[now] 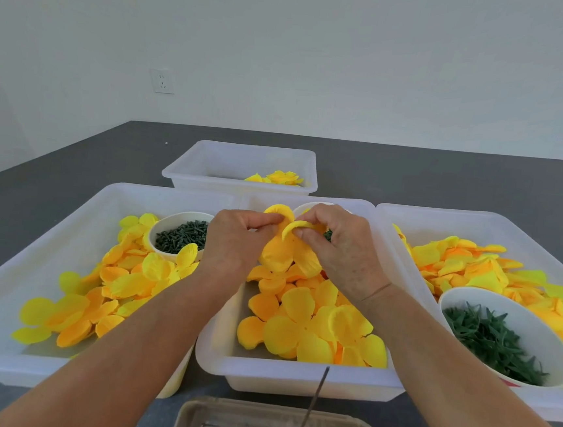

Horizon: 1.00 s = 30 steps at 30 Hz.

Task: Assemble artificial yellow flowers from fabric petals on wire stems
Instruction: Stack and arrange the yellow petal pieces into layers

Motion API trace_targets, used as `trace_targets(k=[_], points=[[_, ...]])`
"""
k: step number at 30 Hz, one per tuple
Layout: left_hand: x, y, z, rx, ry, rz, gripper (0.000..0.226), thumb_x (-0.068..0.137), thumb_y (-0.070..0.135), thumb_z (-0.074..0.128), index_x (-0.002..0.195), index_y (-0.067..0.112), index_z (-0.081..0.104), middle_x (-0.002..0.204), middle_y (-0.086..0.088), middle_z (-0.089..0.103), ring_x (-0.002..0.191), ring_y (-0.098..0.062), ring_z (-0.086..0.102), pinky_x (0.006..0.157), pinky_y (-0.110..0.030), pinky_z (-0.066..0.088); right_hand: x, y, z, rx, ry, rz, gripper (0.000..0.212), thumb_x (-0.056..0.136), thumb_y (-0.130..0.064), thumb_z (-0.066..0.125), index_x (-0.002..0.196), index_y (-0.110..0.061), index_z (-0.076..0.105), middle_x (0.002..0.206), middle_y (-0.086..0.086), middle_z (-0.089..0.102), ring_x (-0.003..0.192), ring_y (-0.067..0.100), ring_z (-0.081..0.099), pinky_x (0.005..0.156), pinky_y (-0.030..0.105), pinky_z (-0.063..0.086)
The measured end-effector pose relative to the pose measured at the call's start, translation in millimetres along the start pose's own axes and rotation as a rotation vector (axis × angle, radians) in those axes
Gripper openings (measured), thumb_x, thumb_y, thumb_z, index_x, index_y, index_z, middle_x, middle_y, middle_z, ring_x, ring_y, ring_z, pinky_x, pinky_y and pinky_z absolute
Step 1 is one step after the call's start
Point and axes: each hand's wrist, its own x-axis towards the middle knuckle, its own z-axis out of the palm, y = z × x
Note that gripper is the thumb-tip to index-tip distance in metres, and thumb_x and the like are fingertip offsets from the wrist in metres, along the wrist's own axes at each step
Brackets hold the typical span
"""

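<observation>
Both forearms reach forward over the middle tray [293,379]; the left hand [233,239] and right hand [341,249] meet above it, fingers curled, each pinching the yellow fabric petals [287,251] held between them. Loose petals [314,325] lie in the tray beneath.

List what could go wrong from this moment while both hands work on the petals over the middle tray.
1. The left hand and right hand pinch the petal cluster by thin edges; a layer may slip off and drop among the loose petals in the middle tray.
2. The upright wire stands close under the forearms; lowering an arm could knock it over.
3. The bowl of green pieces sits right beside the left hand; a nudge could spill it.
</observation>
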Motion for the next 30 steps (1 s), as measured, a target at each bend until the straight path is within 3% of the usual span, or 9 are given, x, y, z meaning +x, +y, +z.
trace_targets(k=[9,14,17,18,20,22,25,28,30], points=[[4,1,-4,-0.126,0.086,-0.155,0.025,0.083,0.004,0.067,0.075,0.027,0.07,0.093,-0.008,0.071,0.089,-0.025,0.067,0.085,-0.048,0.054,-4,-8,6,0.06,0.045,-0.23,0.006,0.067,0.007,0.062,0.072,0.004,0.064,0.077,0.013,0.067,0.077,0.027,0.064,0.072,0.039,0.052],[4,3,-7,-0.215,0.126,-0.212,0.017,0.083,0.004,0.066,0.081,0.02,0.072,0.089,-0.009,0.071,0.086,-0.025,0.066,0.082,-0.043,0.056,-4,-8,7,0.033,0.049,-0.303,0.017,0.069,0.014,0.066,0.079,0.001,0.069,0.077,0.012,0.064,0.074,0.016,0.056,0.07,0.022,0.046],[8,5,-12,-0.37,0.107,-0.33,0.015,0.085,0.003,0.061,0.088,0.012,0.072,0.086,-0.007,0.069,0.081,-0.022,0.064,0.063,-0.03,0.057,-3,-10,7,0.148,0.105,-0.185,0.011,0.078,0.007,0.066,0.082,-0.003,0.07,0.079,0.009,0.064,0.075,0.01,0.056,0.07,0.018,0.046],[10,5,-13,-0.385,0.098,-0.342,0.017,0.086,0.002,0.059,0.084,0.013,0.072,0.089,-0.008,0.069,0.085,-0.024,0.064,0.065,-0.031,0.056,-2,-10,6,0.225,0.13,-0.087,0.01,0.081,0.004,0.065,0.08,-0.005,0.068,0.077,0.005,0.063,0.072,0.007,0.055,0.068,0.016,0.045],[10,5,-13,-0.38,0.079,-0.345,0.02,0.086,0.002,0.057,0.081,0.016,0.07,0.102,-0.013,0.068,0.101,-0.029,0.062,0.083,-0.042,0.054,2,-6,2,0.343,0.199,0.125,0.016,0.086,-0.003,0.063,0.075,-0.015,0.058,0.07,-0.003,0.056,0.063,0.002,0.049,0.061,0.017,0.042],[6,6,-13,-0.312,0.077,-0.305,0.02,0.084,0.0,0.061,0.08,0.018,0.07,0.106,-0.014,0.068,0.104,-0.031,0.062,0.092,-0.047,0.05,5,0,-3,0.366,0.261,0.266,0.018,0.089,-0.013,0.061,0.074,-0.016,0.052,0.069,0.0,0.052,0.064,0.007,0.045,0.06,0.026,0.042],[2,5,-10,-0.194,0.055,-0.209,0.023,0.079,-0.003,0.067,0.081,0.02,0.071,0.096,-0.013,0.069,0.092,-0.027,0.063,0.088,-0.041,0.052,6,6,-6,0.431,0.278,0.369,0.015,0.088,-0.014,0.064,0.077,-0.019,0.055,0.073,0.001,0.059,0.067,0.011,0.052,0.062,0.032,0.047],[2,3,-8,-0.134,0.047,-0.147,0.022,0.077,-0.005,0.068,0.09,0.013,0.074,0.075,-0.006,0.064,0.07,-0.018,0.056,0.066,-0.027,0.048,5,7,-6,0.504,0.27,0.403,0.017,0.081,-0.009,0.071,0.077,-0.021,0.06,0.072,-0.004,0.065,0.063,0.005,0.059,0.059,0.022,0.052],[3,2,-8,-0.106,0.059,-0.13,0.023,0.077,-0.005,0.068,0.088,0.014,0.074,0.068,-0.004,0.06,0.066,-0.018,0.052,0.062,-0.027,0.045,6,8,-5,0.514,0.279,0.409,0.019,0.078,-0.006,0.073,0.075,-0.021,0.062,0.07,-0.004,0.065,0.061,0.005,0.059,0.057,0.019,0.051]])
